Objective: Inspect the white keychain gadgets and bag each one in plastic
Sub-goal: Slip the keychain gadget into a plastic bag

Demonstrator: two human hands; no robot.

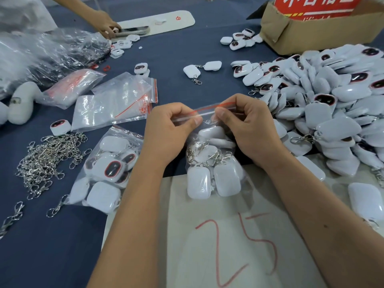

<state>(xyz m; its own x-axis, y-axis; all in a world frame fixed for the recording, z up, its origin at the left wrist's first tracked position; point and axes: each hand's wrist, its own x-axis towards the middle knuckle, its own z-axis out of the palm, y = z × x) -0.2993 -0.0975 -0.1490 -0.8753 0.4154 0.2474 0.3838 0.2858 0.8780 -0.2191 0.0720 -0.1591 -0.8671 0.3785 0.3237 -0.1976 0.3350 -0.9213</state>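
My left hand and my right hand both pinch the red-striped zip strip at the top of a clear plastic bag held at the centre. Inside it lie several white keychain gadgets with metal clasps. A large heap of loose white gadgets covers the table to the right. A filled bag of gadgets lies to the left of my left forearm.
Empty zip bags lie at left centre, with a pile of metal clasps below them. A cardboard box stands at the back right. Another person's hand works at the back left. A white sheet marked 25 lies under my arms.
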